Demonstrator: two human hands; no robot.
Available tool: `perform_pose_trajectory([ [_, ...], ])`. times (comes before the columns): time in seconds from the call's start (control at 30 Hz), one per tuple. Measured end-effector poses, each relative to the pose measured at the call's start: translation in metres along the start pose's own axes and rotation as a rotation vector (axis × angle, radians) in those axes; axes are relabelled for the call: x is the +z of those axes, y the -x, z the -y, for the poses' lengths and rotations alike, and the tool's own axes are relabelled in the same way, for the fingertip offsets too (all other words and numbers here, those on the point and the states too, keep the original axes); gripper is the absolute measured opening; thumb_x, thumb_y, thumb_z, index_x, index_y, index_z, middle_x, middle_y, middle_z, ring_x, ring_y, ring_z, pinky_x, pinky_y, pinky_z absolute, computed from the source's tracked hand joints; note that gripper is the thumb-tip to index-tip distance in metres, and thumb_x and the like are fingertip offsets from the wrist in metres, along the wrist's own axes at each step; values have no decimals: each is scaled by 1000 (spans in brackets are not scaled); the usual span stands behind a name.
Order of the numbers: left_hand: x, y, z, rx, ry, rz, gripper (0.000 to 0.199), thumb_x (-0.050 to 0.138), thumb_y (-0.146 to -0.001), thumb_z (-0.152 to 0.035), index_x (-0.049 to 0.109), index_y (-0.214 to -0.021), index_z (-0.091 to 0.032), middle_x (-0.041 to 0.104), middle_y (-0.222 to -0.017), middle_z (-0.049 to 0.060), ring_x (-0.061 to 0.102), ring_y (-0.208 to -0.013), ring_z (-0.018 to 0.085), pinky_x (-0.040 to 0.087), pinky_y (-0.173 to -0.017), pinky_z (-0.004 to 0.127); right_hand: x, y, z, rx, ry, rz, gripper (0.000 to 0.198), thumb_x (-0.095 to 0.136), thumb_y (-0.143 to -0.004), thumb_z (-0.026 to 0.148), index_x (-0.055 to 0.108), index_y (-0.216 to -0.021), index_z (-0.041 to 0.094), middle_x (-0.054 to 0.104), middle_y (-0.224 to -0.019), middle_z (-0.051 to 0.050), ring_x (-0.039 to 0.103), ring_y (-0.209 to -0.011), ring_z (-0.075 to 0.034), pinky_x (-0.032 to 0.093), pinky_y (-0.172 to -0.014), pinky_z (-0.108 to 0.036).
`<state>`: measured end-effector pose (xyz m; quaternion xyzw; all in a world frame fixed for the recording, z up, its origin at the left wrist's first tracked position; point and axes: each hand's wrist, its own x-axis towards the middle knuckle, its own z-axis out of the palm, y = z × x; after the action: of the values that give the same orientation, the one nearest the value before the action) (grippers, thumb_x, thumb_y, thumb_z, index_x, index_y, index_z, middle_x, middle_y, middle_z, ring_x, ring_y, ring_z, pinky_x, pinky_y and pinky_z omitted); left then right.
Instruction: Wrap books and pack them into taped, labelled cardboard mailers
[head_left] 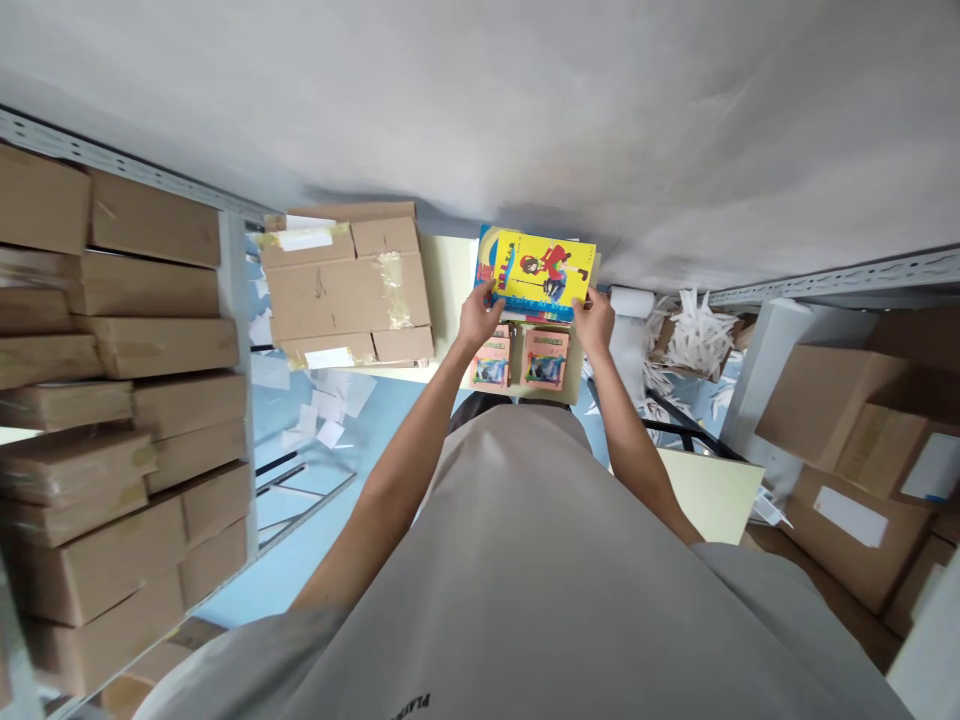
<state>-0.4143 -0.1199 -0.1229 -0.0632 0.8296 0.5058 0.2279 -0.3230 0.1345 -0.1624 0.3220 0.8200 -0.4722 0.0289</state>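
Observation:
Both hands grip a yellow and blue picture book [546, 270] with a figure in red on its cover. My left hand [481, 315] pinches its lower left corner, and my right hand [595, 320] has the lower right corner. Other book edges show beneath it; whether they are held too, I cannot tell. Just below, nearer my body, a pink book [491, 367] and a second pink book [545, 360] with rainbow pictures lie side by side on the pale table [444, 275].
A flattened-looking taped cardboard box [345, 290] lies on the table's left. Shelves of stacked cartons [165, 350] rise at left, and more cartons [832, 400] at right. A white roll [632, 303] and a box of paper strips [697, 335] are right of the table. Loose paper litters the blue floor [300, 540].

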Motion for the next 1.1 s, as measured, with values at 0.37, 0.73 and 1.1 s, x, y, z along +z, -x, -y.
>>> perform_pose_trajectory([
  [0.37,-36,136,74,-234,123,29,50,89,-84,-60,82,-122,-28,84,-142,18,79,-136,49,60,-124,72,-5,158,-41,92,-105,234,42,69,-97,43,83,-133,26,90,-126,-12,86,-111,-35,70,-108,-53],
  [0.73,-26,24,22,-14,93,-95,74,91,-92,-43,65,-158,-20,51,-186,23,42,-178,43,39,-146,60,3,23,-16,-104,23,-104,63,67,-106,71,75,-139,18,78,-142,-26,74,-138,-41,60,-122,-60],
  [1.1,5,31,23,15,67,-6,61,88,-86,-22,74,-144,-13,69,-163,29,53,-167,52,36,-145,66,0,36,0,-4,104,-139,56,70,-102,61,81,-131,15,87,-129,-27,83,-123,-45,63,-120,-68],
])
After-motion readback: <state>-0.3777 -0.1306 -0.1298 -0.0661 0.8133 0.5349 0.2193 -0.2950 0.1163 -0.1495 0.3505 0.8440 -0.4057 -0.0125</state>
